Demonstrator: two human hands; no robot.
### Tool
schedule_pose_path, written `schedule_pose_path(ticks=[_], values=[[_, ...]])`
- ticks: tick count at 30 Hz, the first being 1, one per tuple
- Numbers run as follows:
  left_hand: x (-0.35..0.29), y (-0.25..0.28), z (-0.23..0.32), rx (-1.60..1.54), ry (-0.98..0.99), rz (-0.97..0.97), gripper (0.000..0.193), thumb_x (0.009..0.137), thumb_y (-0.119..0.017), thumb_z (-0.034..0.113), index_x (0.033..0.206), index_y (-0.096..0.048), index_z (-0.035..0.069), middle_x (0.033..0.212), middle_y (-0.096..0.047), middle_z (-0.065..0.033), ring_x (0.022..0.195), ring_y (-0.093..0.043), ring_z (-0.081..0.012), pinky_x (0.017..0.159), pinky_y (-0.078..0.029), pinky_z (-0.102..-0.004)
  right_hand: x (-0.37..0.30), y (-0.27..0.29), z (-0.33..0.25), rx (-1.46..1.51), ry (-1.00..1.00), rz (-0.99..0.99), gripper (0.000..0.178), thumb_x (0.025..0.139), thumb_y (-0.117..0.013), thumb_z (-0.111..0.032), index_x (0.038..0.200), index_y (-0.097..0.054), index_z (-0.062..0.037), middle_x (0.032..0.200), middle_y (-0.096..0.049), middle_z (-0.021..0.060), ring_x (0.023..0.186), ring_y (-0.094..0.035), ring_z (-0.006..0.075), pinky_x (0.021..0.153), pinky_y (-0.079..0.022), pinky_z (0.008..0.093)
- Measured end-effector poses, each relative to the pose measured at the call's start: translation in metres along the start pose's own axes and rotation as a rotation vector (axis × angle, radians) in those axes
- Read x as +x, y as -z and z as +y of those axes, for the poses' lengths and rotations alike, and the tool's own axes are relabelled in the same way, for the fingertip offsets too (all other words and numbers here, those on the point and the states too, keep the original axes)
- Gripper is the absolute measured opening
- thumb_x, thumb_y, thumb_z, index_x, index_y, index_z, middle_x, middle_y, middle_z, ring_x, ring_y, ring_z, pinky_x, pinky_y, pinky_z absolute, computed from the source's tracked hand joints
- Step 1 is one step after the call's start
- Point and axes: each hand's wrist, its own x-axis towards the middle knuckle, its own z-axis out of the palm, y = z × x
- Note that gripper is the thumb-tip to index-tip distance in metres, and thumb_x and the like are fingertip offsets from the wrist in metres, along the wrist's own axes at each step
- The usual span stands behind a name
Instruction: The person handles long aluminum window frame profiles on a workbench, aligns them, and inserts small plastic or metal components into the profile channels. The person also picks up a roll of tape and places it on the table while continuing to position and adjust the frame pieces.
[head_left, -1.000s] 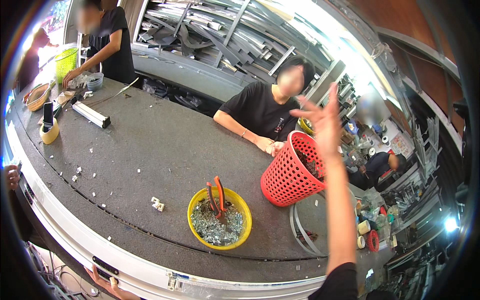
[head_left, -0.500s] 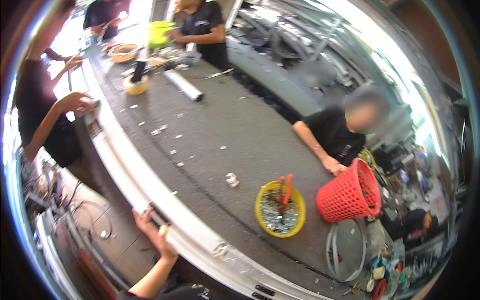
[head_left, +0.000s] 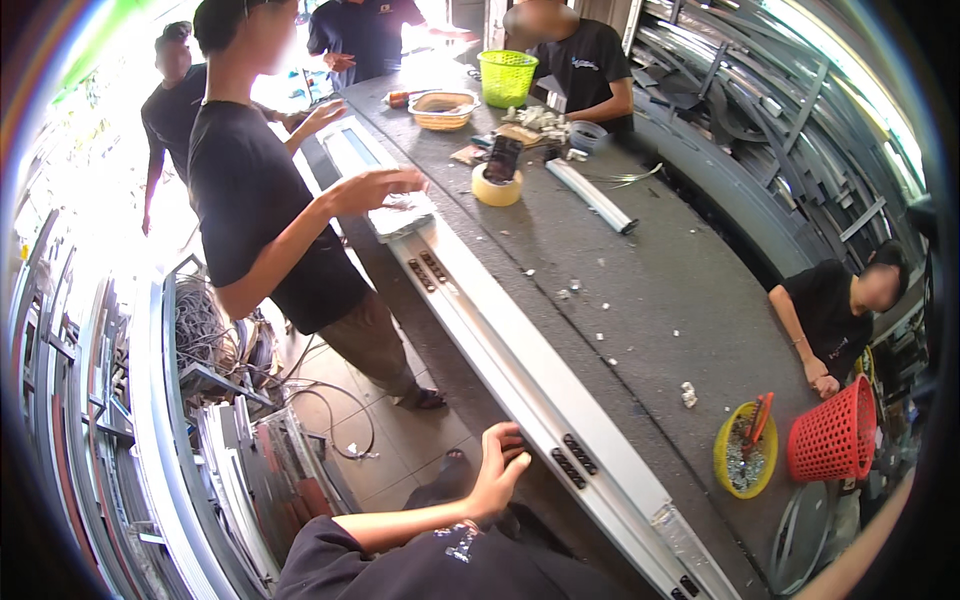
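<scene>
Long white metal profiles [head_left: 480,340] lie side by side along the near edge of the grey table, with pairs of black slotted pieces [head_left: 568,467] on them. Beside their near edge is my left hand [head_left: 495,470], its fingers bent and the thumb apart from them. Nothing shows between thumb and fingers; whether the fingertips touch the profile I cannot tell. From my right side only a forearm [head_left: 860,540] enters at the lower right corner, and the hand is out of sight. Nearest that arm are a red perforated basket [head_left: 832,430] and a yellow bowl [head_left: 738,478] of small metal parts with orange-handled pliers [head_left: 760,415].
A co-worker [head_left: 285,190] stands at the profiles' far end, hands over them. Others stand farther back, and one leans at the table's right side. A tape roll [head_left: 497,186], green basket [head_left: 507,78] and short profile [head_left: 592,197] lie farther up. Metal lengths [head_left: 240,460] fill the left.
The view has swung left, so the table's things sit farther right in it. My left hand's spread fingers are now bent. A forearm has come in at the lower right.
</scene>
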Motion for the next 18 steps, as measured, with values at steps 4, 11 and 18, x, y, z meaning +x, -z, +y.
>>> schedule_pose_path(ticks=[4,11,18], values=[[0.053,0.049,0.021,0.017,-0.096,0.041,0.065,0.095,-0.058,0.009,0.148,-0.023,0.0,0.145,-0.028,-0.0162,0.132,-0.044,-0.03,0.112,-0.039,-0.0426,-0.079,-0.21,-0.195,0.546,0.176,-0.903,0.024,0.093,-0.067,-0.016,0.112,-0.071,-0.0018,0.09,-0.071,0.0061,0.081,-0.067,0.0165,0.075,-0.054,0.0312],[0.151,0.085,0.042,0.337,-0.195,0.32,0.079,0.095,-0.055,0.019,0.155,-0.009,-0.002,0.157,-0.008,-0.0254,0.148,-0.013,-0.0396,0.122,-0.016,-0.0465,-0.253,-0.4,-0.396,0.898,0.267,-1.53,0.057,0.103,-0.054,-0.027,0.152,-0.036,-0.0046,0.153,-0.043,0.0139,0.14,-0.042,0.0238,0.115,-0.034,0.0364],[0.189,0.064,0.025,0.237,-0.382,0.534,0.078,0.093,-0.054,0.027,0.156,-0.016,0.002,0.161,0.005,-0.0284,0.151,0.001,-0.0417,0.121,-0.004,-0.0513,-0.283,-0.452,-0.427,1.376,0.037,-1.457,0.08,0.088,-0.07,-0.017,0.155,-0.03,-0.0003,0.16,-0.033,0.0125,0.148,-0.029,0.0233,0.121,-0.02,0.0353]])
